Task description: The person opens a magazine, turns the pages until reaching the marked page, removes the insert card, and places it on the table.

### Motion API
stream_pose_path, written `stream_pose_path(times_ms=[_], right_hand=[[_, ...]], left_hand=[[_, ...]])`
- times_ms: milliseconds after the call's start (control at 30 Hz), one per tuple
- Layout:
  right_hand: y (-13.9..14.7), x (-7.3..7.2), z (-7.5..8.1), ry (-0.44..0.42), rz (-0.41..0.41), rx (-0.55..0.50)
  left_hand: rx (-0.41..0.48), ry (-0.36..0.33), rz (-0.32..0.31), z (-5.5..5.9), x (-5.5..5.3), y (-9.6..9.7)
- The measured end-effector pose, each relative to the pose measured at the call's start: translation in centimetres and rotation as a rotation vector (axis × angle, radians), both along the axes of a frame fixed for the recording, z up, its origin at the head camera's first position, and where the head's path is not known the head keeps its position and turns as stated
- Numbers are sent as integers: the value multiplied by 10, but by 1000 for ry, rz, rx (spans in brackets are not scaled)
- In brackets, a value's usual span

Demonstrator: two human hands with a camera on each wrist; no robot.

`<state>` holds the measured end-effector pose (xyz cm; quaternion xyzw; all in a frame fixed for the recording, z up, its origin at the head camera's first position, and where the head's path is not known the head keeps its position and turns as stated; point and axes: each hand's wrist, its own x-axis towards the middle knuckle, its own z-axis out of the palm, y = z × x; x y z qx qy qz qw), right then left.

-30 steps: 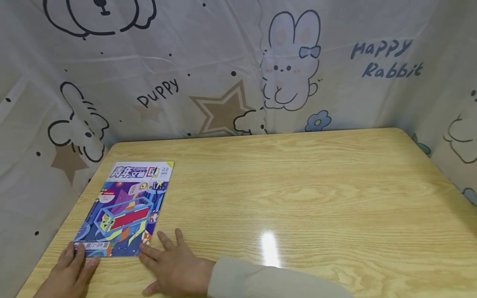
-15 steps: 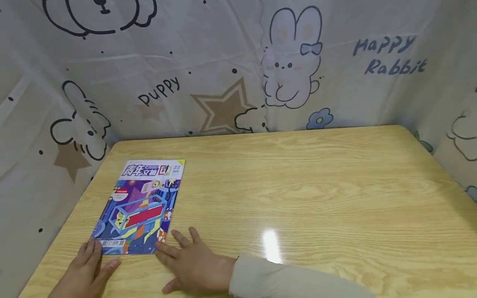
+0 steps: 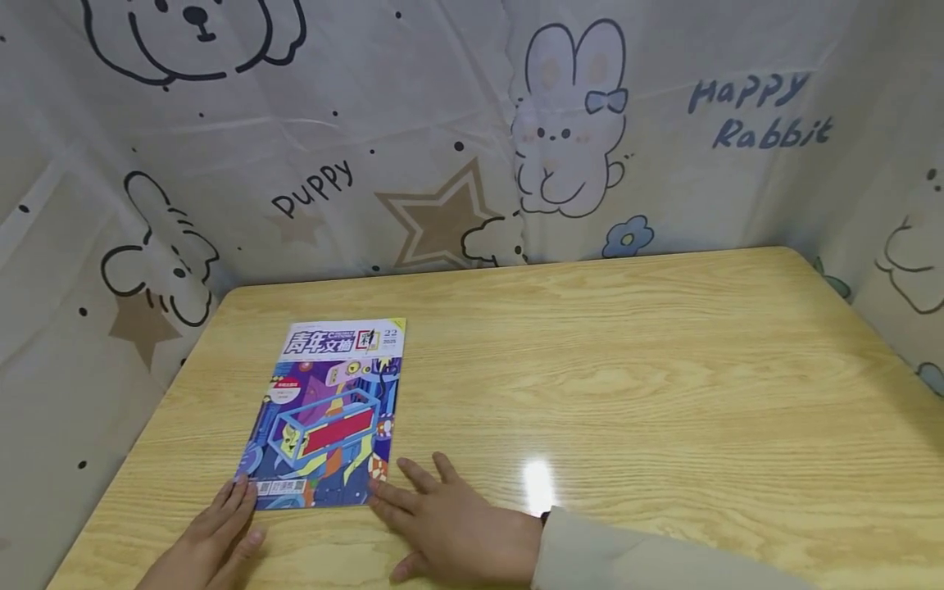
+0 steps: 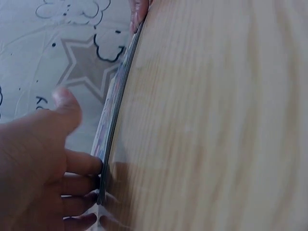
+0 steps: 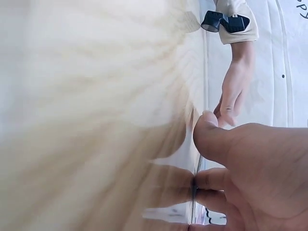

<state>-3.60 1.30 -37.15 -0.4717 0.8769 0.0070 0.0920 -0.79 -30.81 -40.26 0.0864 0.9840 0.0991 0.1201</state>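
A magazine (image 3: 324,418) with a purple and blue cover and a white title band lies flat on the left half of the table. At its lower left corner, my left hand (image 3: 210,533) touches the edge with nearly straight fingers. My right hand (image 3: 457,524) rests by the lower right corner, its fingers spread and a fingertip touching the magazine. In the left wrist view the left hand (image 4: 38,163) has its fingertips against the thin magazine edge (image 4: 118,103). The right wrist view shows the right hand (image 5: 255,159) with its fingertips down at the tabletop.
The light wood table (image 3: 627,393) runs wide to the right of the magazine. A printed cloth (image 3: 413,106) with cartoon animals hangs behind and along both sides. A small black camera (image 5: 224,21) is strapped on the left wrist.
The magazine has slid to the right across the table, away from the left edge. Both hands have moved right along with it, keeping their places at its lower corners.
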Motion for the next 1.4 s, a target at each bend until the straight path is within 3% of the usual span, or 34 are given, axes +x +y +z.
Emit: stream_pose_path(times_ms=[100, 267, 633, 1000, 1400], right_hand=[[14, 1, 1, 2, 7, -37], [26, 4, 0, 79, 6, -27], [45, 5, -2, 81, -16, -53], [58, 5, -3, 12, -25, -89], [70, 4, -1, -16, -30, -87]], left_hand=[[7, 19, -36, 0, 1, 8], [-24, 35, -67, 1, 0, 21], [-57, -35, -47, 7, 3, 48], [-38, -119, -22, 9, 5, 59], [-22, -91, -56, 2, 6, 66]])
